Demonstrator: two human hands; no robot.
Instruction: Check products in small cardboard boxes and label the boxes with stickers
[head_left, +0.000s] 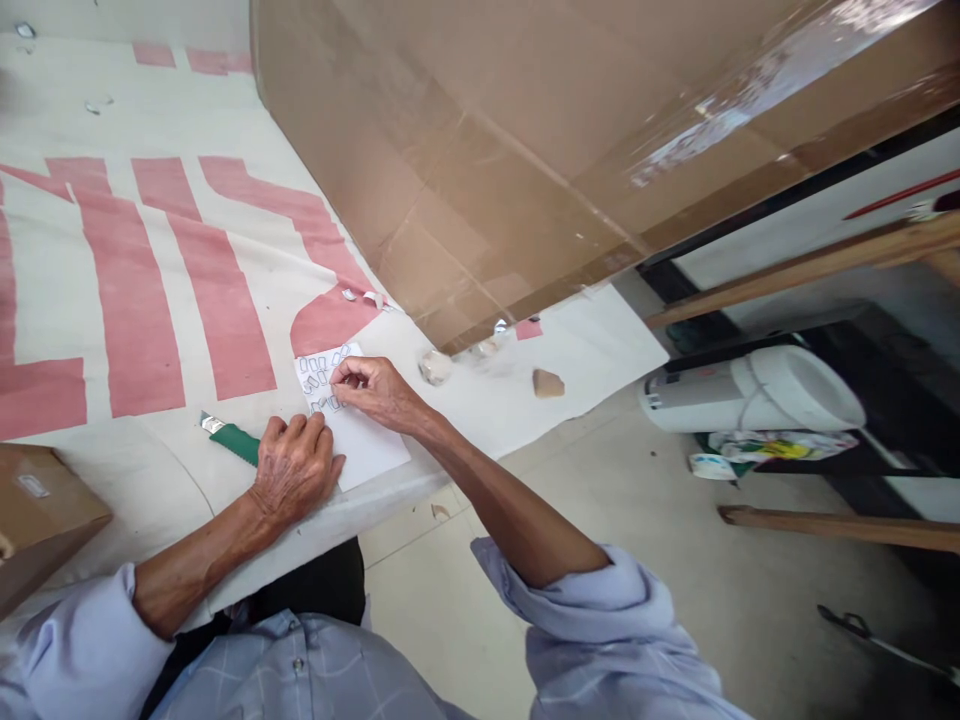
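A white sheet [373,445] with rows of small outlined shapes lies on the cloth-covered table. My right hand [375,392] is over its upper part, thumb and fingertips pinched together; what is between them is too small to make out. Across the lower left edge of the sheet rests my left hand [296,470], its fingers curled and pressed together. The handle of a green utility knife [236,440] runs in under these fingers, its blade pointing left.
A large cardboard box [480,180] stands behind the sheet. Left is a smaller carton [49,505]. Clear scraps [435,367] and a brown piece [548,383] lie to the right. A white bucket [757,390] lies on its side beyond the table.
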